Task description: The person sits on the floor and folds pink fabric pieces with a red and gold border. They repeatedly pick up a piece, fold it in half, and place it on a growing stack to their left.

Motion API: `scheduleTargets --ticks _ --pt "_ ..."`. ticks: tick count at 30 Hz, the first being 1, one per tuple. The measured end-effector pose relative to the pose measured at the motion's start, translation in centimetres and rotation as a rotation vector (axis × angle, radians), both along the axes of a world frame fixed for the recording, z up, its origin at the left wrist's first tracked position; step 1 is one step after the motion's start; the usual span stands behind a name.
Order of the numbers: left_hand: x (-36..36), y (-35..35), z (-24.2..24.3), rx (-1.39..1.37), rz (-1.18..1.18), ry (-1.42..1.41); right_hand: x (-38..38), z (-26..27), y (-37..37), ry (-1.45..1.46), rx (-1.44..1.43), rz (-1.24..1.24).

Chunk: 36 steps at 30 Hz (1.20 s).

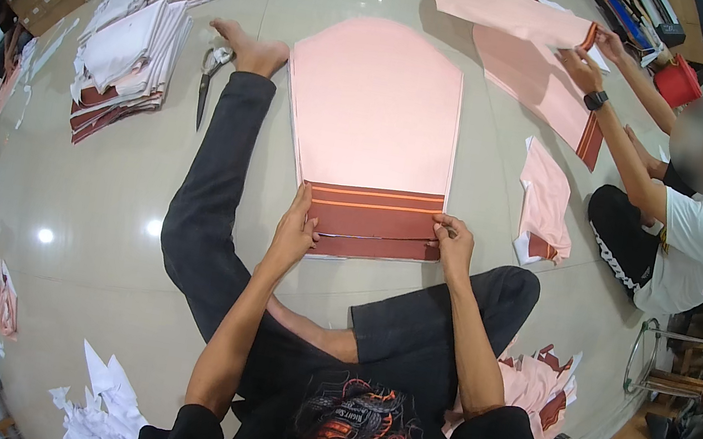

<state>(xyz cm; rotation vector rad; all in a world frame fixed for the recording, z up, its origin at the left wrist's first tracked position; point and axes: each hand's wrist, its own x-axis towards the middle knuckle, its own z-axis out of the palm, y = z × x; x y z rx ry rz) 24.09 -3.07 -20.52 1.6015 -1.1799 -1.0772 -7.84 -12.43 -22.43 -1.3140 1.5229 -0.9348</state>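
A pink cut fabric panel with a curved top and a maroon, orange-striped lower band lies flat on the tiled floor between my legs. My left hand pinches the band's left edge, thumb and fingers at the fabric. At the band's right edge, my right hand grips the cloth between thumb and fingertips. A narrow gap runs across the maroon part, with a separate-looking maroon strip below it. White material shows along the panel's edges. Black-bladed scissors rest on the floor beside my outstretched foot.
Stacks of white, pink and maroon pieces stand at upper left. A co-worker at right holds a similar pink panel. A folded pink piece, a fabric heap, white scraps and a metal-legged stool surround me.
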Motion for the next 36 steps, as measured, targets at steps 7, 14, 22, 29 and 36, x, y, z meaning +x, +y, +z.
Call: scheduleTargets --ticks 7,14,22,29,36 --pt "-1.2 2.6 0.8 0.077 0.01 -0.077 0.1 0.9 2.3 0.115 -0.014 -0.005" --pt "-1.0 3.4 -0.4 0.034 -0.015 -0.2 -0.8 0.1 2.8 0.31 -0.061 0.022" --pt "-1.6 3.3 -0.1 0.035 -0.082 -0.163 -3.5 -1.3 3.3 0.365 -0.117 0.029" --pt "1.2 4.2 -4.3 -0.181 0.166 -0.387 -7.0 12.8 10.4 0.437 -0.516 -0.207" --pt "-3.2 3.6 3.7 -0.043 0.246 -0.206 -19.2 12.6 22.0 0.463 0.112 -0.175"
